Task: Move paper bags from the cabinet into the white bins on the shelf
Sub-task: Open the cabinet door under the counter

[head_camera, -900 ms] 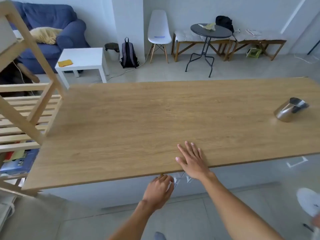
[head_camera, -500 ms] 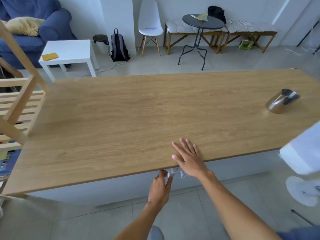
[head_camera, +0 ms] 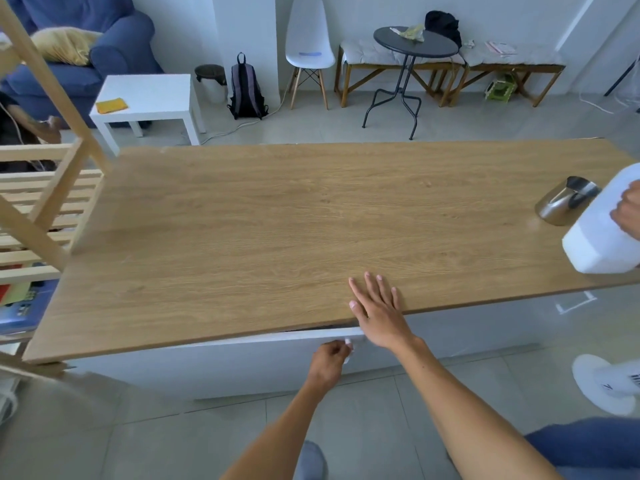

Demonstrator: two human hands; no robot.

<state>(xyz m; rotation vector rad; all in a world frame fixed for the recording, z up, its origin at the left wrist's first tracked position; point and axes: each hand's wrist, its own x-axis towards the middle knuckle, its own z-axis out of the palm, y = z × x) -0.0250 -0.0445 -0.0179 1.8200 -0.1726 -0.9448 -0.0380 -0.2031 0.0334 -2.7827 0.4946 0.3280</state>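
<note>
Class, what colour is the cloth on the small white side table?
Yellow-orange cloth, clearest in the head view.

- Bright, even daylight fills the room; shadows are soft and weak.
- Pale glare lies on the wooden tabletop (head_camera: pixel 311 220).
- Wide-angle distortion bends the edges.
- The white bin (head_camera: pixel 602 233) at the right is blurred.
</note>
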